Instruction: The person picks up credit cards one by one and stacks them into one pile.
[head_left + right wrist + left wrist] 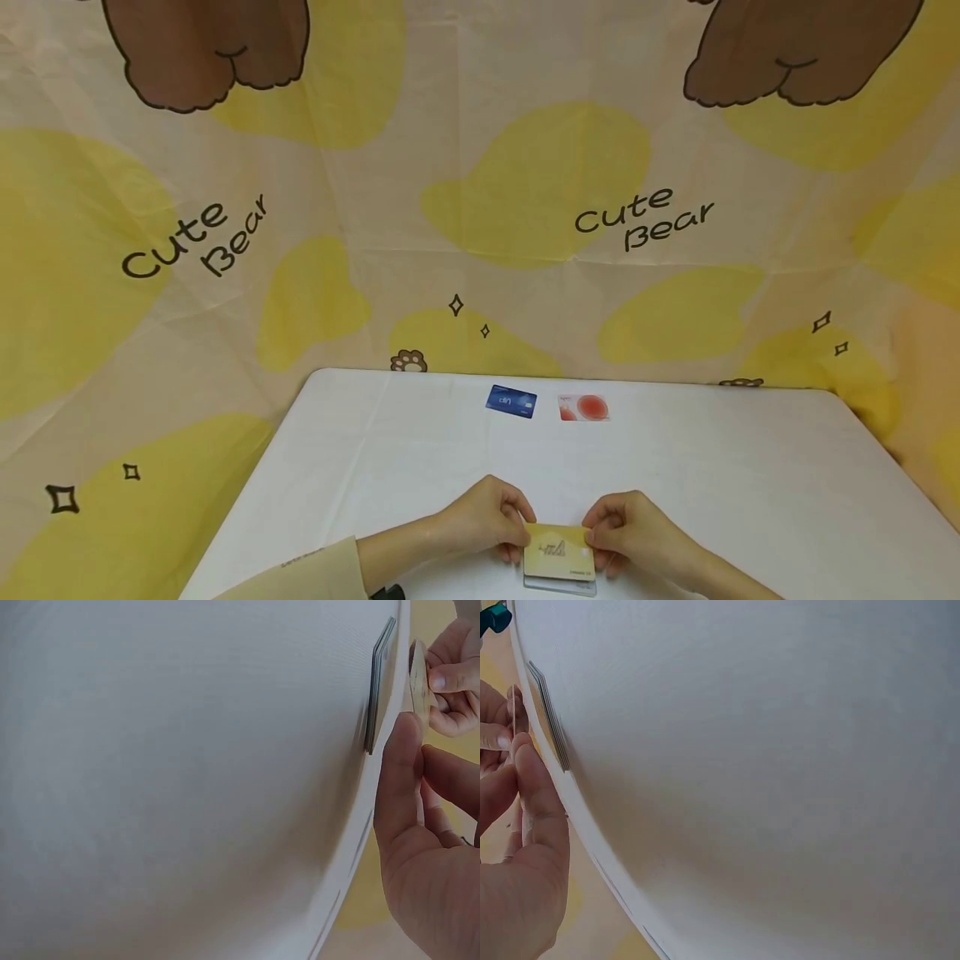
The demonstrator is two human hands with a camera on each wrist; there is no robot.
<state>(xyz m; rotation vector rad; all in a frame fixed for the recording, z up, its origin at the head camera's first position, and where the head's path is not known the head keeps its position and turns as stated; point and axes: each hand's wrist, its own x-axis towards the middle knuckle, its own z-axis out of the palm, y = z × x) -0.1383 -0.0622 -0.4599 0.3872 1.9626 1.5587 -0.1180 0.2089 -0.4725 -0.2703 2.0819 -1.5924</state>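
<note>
A yellow bank card [558, 550] is held level between both hands, with dark print across its face. My left hand [491, 518] pinches its left edge between thumb and fingers, and my right hand [637, 533] pinches the right edge the same way. Both wrist views show the card edge-on, above the table surface. Beneath it lies a neat stack of cards [379, 690], its layered edges visible in each wrist view. From the head, only the stack's pale near edge shows, the yellow card covering the rest.
Toward the table's far edge lie a blue bank card [512, 402] and, to its right, a white card with red circles [584, 407]. The white table [420, 450] meets a patterned cloth backdrop [517, 183] behind. A dark band circles the left wrist.
</note>
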